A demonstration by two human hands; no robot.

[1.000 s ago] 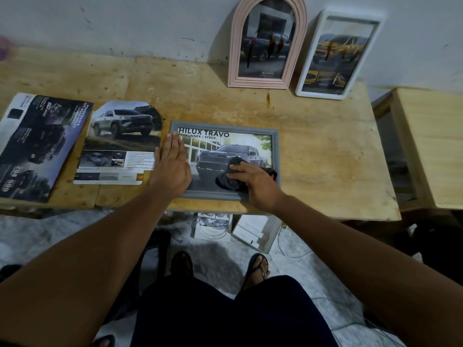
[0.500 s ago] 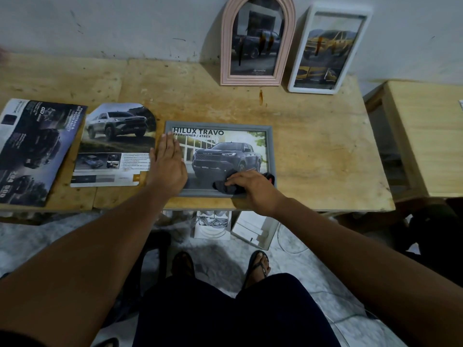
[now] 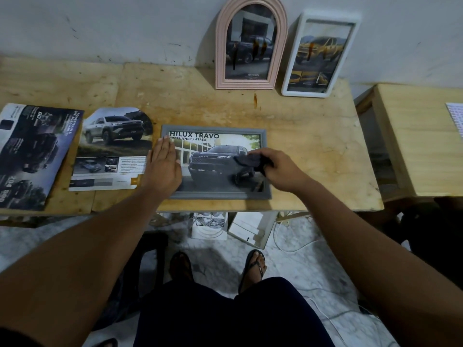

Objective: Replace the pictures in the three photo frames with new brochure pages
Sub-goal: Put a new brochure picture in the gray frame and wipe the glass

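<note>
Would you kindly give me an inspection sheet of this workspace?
Surface: wooden table, stained.
Job's things: grey frame lying flat with a truck page; pink arched frame and white frame leaning on the wall; cut brochure page, dark brochure at left.
Clutter: nothing seen.
Hands: left hand flat on the grey frame's left edge; right hand grips a dark cloth over its picture.
Cables: white cable on the floor.
Surroundings: second wooden table at right.

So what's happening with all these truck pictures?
A person has the grey rectangular photo frame flat on the wooden table. The left hand presses its left edge; the right hand grips a dark cloth on the picture, likely wiping. The pink arched frame and white rectangular frame lean against the wall.
</note>
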